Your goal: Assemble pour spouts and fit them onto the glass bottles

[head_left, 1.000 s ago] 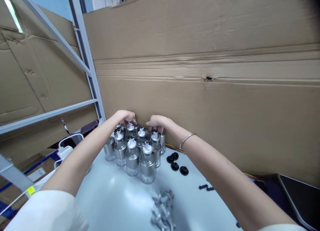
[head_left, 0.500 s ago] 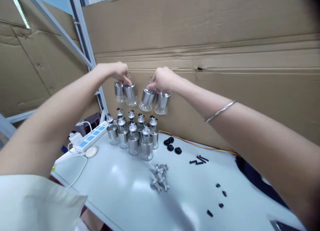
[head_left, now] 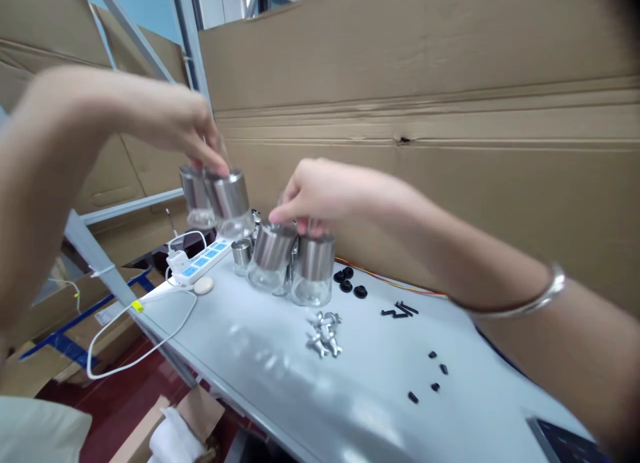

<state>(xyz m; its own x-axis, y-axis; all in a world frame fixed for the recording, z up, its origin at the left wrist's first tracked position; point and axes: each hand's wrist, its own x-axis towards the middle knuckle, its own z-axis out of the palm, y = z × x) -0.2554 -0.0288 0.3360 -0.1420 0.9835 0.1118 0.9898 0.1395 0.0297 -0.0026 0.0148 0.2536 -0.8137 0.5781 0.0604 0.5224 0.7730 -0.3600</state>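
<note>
My left hand pinches the necks of two glass bottles with brushed-metal sleeves, held in the air over the table's left side. Two more such bottles hang from my right hand, which is closed round their necks above the tabletop. The fingers of both hands are partly smeared by motion. Behind the right-hand pair, standing pump bottles are mostly hidden. A small heap of silver pump heads lies just in front of the bottles in my right hand.
On the table are black round caps, thin black sticks and small black pieces. A white power strip with a looping cable is at left. Cardboard walls the back. An opened box sits below.
Both hands have come closer with their bottles, down and away from the cardboard wall. My left hand has shifted left. The view has turned, showing more floor at left.
</note>
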